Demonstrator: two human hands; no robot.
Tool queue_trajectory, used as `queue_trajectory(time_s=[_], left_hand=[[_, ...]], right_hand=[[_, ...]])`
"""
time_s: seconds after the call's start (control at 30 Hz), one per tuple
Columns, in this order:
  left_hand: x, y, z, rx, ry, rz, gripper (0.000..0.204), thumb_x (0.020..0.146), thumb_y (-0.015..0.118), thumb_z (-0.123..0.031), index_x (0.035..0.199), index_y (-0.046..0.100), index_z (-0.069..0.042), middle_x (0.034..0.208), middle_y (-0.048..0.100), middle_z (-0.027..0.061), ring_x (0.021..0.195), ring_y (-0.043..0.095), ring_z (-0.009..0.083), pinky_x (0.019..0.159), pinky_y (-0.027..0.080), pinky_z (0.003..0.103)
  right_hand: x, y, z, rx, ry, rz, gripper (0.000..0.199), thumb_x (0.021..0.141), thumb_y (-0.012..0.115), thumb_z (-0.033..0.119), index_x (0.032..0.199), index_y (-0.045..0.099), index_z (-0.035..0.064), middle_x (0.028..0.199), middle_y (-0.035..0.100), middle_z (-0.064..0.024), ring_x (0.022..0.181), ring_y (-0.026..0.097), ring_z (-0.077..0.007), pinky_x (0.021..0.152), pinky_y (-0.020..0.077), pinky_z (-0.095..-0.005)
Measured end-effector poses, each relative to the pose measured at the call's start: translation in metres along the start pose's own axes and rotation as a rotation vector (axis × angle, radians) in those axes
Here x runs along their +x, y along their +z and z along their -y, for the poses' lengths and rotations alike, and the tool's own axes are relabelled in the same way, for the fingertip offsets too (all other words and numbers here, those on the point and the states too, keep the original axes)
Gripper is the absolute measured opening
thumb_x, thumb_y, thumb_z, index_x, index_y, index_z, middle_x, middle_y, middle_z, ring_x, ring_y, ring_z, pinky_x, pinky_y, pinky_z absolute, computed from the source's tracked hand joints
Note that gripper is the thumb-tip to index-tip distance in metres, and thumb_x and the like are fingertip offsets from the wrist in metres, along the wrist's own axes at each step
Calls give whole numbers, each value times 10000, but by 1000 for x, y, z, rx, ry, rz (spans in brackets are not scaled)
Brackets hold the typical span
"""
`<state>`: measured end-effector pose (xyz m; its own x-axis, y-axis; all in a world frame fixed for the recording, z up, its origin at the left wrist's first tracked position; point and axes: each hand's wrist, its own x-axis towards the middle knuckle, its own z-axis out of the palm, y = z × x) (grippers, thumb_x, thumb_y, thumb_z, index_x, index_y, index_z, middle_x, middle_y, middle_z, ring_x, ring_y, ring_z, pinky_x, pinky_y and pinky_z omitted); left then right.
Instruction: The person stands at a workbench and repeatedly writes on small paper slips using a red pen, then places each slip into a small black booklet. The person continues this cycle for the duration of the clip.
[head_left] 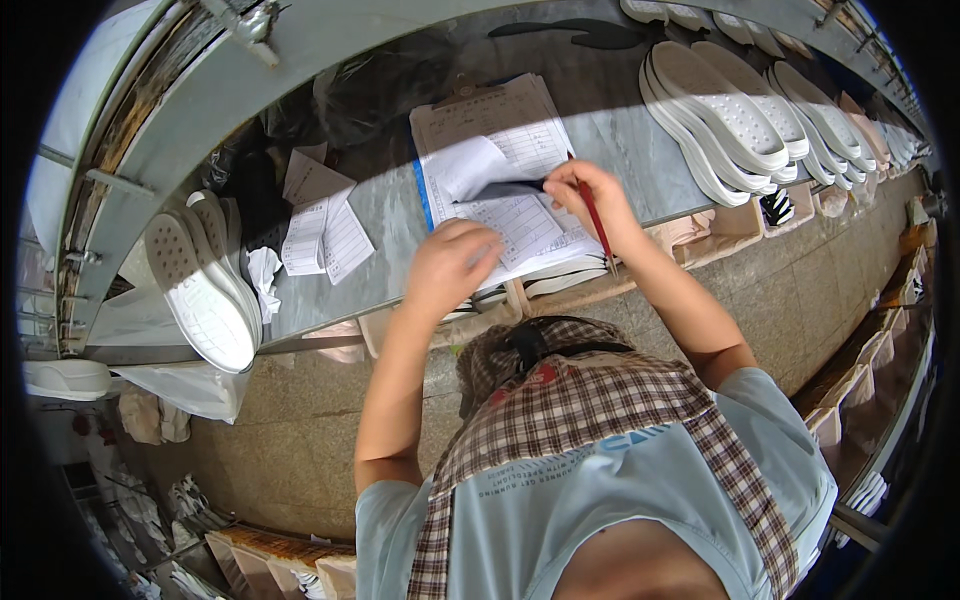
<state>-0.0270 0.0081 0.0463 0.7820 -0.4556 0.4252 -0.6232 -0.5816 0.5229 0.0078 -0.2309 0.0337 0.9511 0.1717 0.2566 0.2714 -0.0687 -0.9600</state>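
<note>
Right-hand grip is clenched around a red pencil, which I see slanting down from the fingers toward the table's near edge. Left-hand grip is curled, knuckles up, pressing on the lower part of a printed form; I cannot tell whether it pinches anything. I take the form as the landmark. It lies on the grey table, on a stack of papers. Behind the form, touching it, I see a clipboard with another sheet. Left of the form, two loose slips lie apart from it, and a crumpled white scrap sits further left. Far left of the form, white shoe soles are stacked at the table's end. Right of the form, well apart, a fanned row of white soles rests on the table. Below the form, under the table's edge, I see shallow trays.
</note>
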Motion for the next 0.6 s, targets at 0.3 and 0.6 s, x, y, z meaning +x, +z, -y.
queue_trajectory(time_s=[0.3,0.6], left_hand=[[19,16,5,423,137,219,97,711,660,-144,744,634,-57,803,601,79,815,598,297,713,490,415],[28,26,15,308,82,190,60,693,615,-99,671,600,-45,746,605,90,737,607,304,642,498,412]], right_hand=[[18,-12,27,51,-51,-169,72,918,636,77,946,619,14,812,669,-42,754,643,-104,644,475,-222],[1,-52,44,160,-55,-269,91,912,635,75,971,618,8,864,675,-57,823,677,-142,671,487,-235]])
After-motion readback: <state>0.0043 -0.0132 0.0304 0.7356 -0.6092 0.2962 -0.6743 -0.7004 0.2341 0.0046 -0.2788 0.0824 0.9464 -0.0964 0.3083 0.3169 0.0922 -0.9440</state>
